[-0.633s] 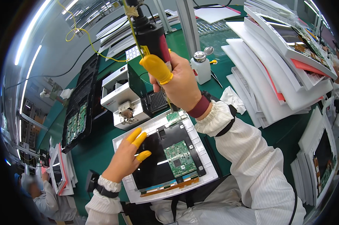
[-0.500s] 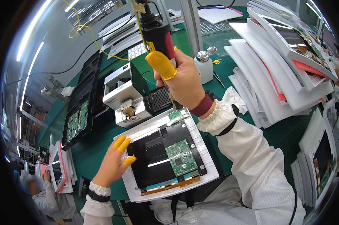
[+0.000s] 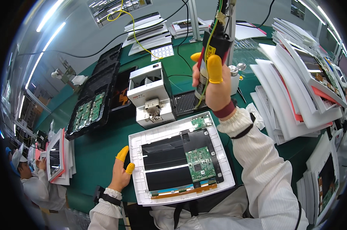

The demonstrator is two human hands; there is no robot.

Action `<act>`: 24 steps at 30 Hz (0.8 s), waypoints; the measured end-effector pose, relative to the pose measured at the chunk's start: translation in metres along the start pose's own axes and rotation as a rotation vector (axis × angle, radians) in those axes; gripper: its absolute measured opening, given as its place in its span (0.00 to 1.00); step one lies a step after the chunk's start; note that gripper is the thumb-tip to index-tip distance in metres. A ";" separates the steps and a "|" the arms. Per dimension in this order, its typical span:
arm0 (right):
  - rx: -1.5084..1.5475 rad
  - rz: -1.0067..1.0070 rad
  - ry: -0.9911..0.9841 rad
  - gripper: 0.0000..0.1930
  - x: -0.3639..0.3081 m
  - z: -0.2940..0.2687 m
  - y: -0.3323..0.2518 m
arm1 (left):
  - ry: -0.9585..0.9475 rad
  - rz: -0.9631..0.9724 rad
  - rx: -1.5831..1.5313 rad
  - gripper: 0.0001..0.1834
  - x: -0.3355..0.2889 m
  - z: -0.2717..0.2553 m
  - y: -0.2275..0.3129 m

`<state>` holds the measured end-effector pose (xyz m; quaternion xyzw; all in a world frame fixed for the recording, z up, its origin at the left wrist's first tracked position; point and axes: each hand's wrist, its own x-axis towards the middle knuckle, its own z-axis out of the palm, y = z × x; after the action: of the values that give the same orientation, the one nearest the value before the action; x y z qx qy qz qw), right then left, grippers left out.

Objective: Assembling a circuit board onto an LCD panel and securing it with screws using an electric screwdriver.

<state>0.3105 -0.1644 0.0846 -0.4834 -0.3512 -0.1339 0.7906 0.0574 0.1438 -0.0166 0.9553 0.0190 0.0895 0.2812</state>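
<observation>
My right hand (image 3: 218,90), with yellow finger cots on its thumb and a finger, is wrapped round a black and red electric screwdriver (image 3: 219,43). It is raised above the far right part of the bench. Below it lies a white display housing (image 3: 226,166), back side up, with a black panel (image 3: 167,178) and a green circuit board (image 3: 201,165) in it. My left hand (image 3: 120,177), also in yellow finger cots, is at the housing's left edge with thumb and finger apart. Whether it touches the edge I cannot tell.
Beyond the housing stands a white boxy machine (image 3: 150,92) beside a black perforated mat (image 3: 185,101). A black tray (image 3: 72,130) holds green boards at left. Foam sheets and housings (image 3: 284,92) are stacked at right, near a white dispenser bottle (image 3: 235,82). A person (image 3: 39,184) sits far left.
My right hand has moved right with the screwdriver, away from the white machine. My left hand's fingers have drawn back slightly from over the housing's edge. The whole view has shifted.
</observation>
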 end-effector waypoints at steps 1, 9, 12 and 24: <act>0.023 -0.021 0.013 0.26 0.006 0.004 0.007 | 0.063 -0.022 -0.099 0.37 0.000 0.003 -0.001; 0.043 0.090 -0.057 0.21 0.020 0.023 0.061 | 0.070 -0.067 -0.068 0.42 -0.002 0.006 0.002; 0.046 0.102 -0.068 0.23 0.018 0.025 0.070 | 0.072 -0.043 -0.064 0.40 0.001 0.006 0.000; 0.014 0.027 -0.011 0.27 0.022 0.031 0.089 | 0.068 -0.031 -0.063 0.38 0.000 0.005 0.000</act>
<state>0.3620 -0.0912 0.0484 -0.4834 -0.3498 -0.1181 0.7937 0.0583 0.1410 -0.0212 0.9419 0.0405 0.1179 0.3118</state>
